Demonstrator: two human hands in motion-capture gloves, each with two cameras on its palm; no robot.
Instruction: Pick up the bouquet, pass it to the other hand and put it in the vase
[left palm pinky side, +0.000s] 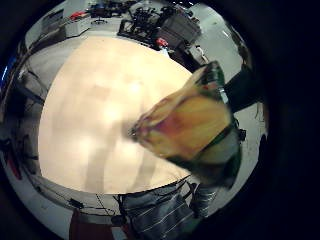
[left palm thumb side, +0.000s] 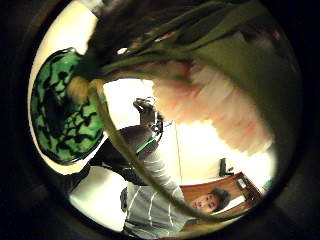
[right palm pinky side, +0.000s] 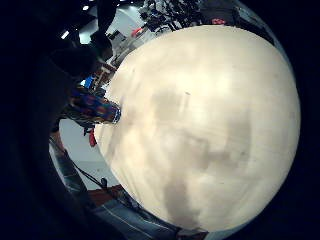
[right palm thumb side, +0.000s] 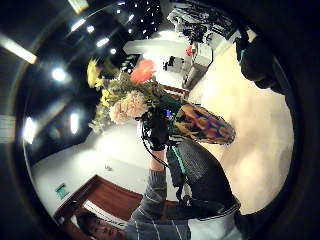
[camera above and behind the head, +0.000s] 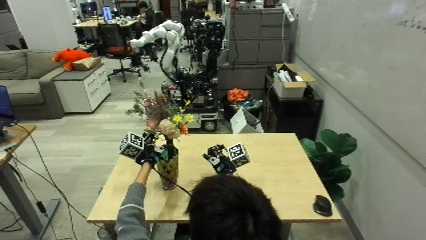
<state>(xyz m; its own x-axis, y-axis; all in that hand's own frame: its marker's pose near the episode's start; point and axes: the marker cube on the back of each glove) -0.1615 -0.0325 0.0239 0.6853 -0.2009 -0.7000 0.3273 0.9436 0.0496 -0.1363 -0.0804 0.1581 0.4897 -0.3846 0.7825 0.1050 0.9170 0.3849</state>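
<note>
In the outside view the bouquet (camera above and behind the head: 163, 114), with yellow, pink and orange flowers, stands upright over the multicoloured vase (camera above and behind the head: 168, 172) on the left part of the table (camera above and behind the head: 279, 175). My left hand (camera above and behind the head: 143, 152) grips the stems just above the vase's mouth, and the lower stems seem to reach into it. The right thumb side view shows the same: the left hand (right palm thumb side: 157, 131) around the stems between the flowers (right palm thumb side: 131, 97) and the vase (right palm thumb side: 204, 124). The vase (left palm pinky side: 185, 127) fills the left little finger side view. My right hand (camera above and behind the head: 219, 162) hovers over the table's middle, holding nothing.
A black mouse (camera above and behind the head: 322, 205) lies at the table's front right corner. A green plant (camera above and behind the head: 333, 147) stands just off the table's right edge. Bare tabletop (right palm pinky side: 210, 125) lies under the right hand. Cabinets and equipment stand beyond the far edge.
</note>
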